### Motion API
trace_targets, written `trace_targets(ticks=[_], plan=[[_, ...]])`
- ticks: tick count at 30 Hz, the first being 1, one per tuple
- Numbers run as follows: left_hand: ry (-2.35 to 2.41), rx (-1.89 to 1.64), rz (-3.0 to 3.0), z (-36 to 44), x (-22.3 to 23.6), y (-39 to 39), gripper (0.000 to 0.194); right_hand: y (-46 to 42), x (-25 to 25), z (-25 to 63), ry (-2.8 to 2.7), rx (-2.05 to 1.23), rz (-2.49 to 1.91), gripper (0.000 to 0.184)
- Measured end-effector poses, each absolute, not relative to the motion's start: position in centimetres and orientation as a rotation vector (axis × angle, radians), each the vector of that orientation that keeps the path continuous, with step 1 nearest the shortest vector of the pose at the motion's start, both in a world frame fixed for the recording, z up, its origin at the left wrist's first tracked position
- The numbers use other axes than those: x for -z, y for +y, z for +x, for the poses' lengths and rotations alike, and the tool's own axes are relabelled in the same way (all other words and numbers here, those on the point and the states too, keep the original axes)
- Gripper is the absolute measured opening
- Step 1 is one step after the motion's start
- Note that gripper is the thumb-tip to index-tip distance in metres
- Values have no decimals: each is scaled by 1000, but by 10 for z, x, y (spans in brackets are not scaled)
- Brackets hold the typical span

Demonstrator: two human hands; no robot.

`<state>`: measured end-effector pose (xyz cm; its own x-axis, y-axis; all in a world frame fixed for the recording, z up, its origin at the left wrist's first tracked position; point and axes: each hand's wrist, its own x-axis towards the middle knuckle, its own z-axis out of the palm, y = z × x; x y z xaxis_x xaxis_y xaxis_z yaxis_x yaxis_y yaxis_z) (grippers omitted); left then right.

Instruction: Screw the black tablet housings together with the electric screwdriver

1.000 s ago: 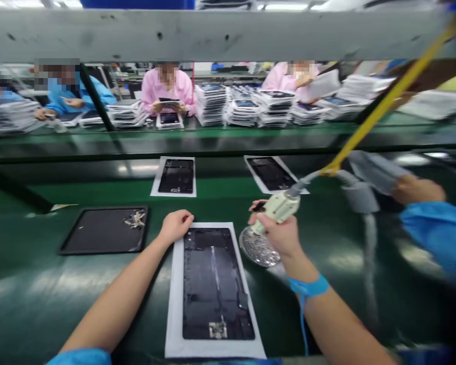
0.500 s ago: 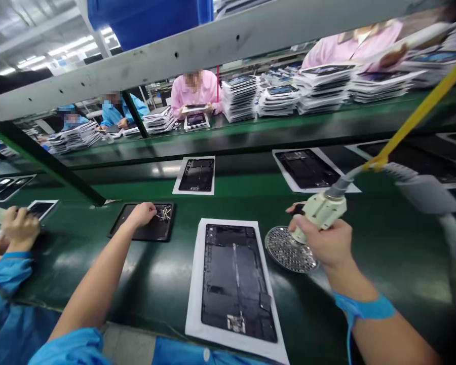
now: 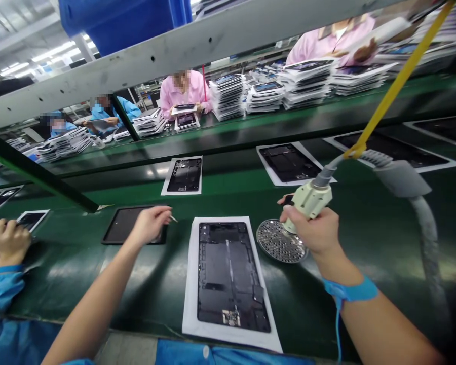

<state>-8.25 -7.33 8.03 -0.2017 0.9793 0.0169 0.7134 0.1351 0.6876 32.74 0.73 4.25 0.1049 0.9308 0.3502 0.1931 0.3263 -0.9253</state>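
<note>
My left hand (image 3: 152, 224) pinches a small thin metal strip (image 3: 174, 218) over the right edge of a shallow black tray (image 3: 122, 224); the hand hides most of what lies in that side. My right hand (image 3: 319, 230) is wrapped around a pale green electric screwdriver (image 3: 312, 196), tilted, its tip down at a round metal screw plate (image 3: 277, 246) full of small holes. Whether the tip touches the plate is hidden. Between my hands lies an opened black tablet housing (image 3: 218, 274), inner side up, on a white sheet (image 3: 191, 289).
More tablet housings on sheets lie farther back, one (image 3: 184, 175) at centre, another (image 3: 289, 163) at right. A yellow strap (image 3: 406, 76) and grey cable (image 3: 427, 228) hang at right. A co-worker's hands (image 3: 9, 241) work at left. A green post (image 3: 41, 175) slants across.
My left hand has risen from the tray's metal pieces and moved right, the strip now showing in its fingers. My right hand still holds the screwdriver at the screw plate. The view has shifted slightly.
</note>
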Motion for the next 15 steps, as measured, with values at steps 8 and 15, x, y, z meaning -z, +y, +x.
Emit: trace_targets(ticks=[8,15], plan=[[1836,-820,2154,-9,-7,-57,23,7,-41,327,-1381,-747,-1092,17],[1802,-639,2395,-14,1,-57,24,3,-43,325,-1370,-774,-1112,16]])
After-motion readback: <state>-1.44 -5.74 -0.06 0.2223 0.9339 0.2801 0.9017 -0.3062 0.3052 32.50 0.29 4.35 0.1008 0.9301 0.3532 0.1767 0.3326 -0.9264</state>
